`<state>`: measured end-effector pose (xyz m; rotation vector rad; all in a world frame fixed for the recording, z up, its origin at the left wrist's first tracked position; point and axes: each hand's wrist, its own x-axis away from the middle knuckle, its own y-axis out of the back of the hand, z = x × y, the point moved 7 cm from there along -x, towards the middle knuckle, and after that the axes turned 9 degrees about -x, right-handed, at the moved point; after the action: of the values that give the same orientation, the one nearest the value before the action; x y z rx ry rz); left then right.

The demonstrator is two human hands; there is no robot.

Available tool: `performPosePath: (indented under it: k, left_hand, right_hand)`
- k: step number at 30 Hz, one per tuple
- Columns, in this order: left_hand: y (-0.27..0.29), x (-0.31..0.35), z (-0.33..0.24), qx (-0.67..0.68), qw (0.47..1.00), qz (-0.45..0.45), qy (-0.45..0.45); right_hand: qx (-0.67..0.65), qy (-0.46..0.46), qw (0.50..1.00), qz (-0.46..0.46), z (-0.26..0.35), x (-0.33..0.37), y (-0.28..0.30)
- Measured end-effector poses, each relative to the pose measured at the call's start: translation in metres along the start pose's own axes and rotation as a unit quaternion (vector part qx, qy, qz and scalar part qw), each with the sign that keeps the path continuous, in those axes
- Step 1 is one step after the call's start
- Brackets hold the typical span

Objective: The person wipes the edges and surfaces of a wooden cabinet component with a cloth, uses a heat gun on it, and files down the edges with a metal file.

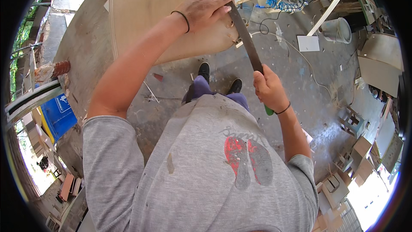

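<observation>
My right hand point(270, 88) is wrapped round the green handle point(269, 110) of a long flat metal file point(248, 38). The blade slants up and to the left, along the right edge of a pale wooden panel point(167, 0) with rounded near corners. At the blade's far end is my left hand point(208, 4), palm down over the panel. Its fingers stretch over the file's tip and the thumb lies on the near side. The fingers partly hide the tip, and how firmly they grip is hard to see.
Under the panel is a round brown surface point(79, 38). Blue tubing point(281, 2) and cables lie at the upper right, near a whitish bucket point(337, 30) and a white board piece point(308, 43). A blue-green stool point(352, 120) stands right; a blue bin point(60, 118) stands left.
</observation>
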<state>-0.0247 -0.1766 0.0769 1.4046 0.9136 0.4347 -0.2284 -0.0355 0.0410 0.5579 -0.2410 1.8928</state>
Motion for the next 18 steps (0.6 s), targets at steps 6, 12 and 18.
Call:
performPosePath:
  k: [6, 12, 18]
  left_hand:
    - [-0.002, -0.001, 0.007, 0.011, 0.998, -0.031, 0.059]
    - [-0.004, -0.002, 0.01, 0.0, 0.999, -0.015, 0.049]
    - [-0.012, -0.009, 0.024, -0.007, 0.997, -0.016, 0.073]
  right_hand:
    - [-0.006, 0.012, 0.999, -0.042, 0.006, -0.006, -0.029]
    - [-0.002, 0.018, 0.998, -0.066, 0.007, -0.01, -0.035]
    - [-0.018, 0.06, 0.994, -0.085, 0.014, -0.023, -0.051]
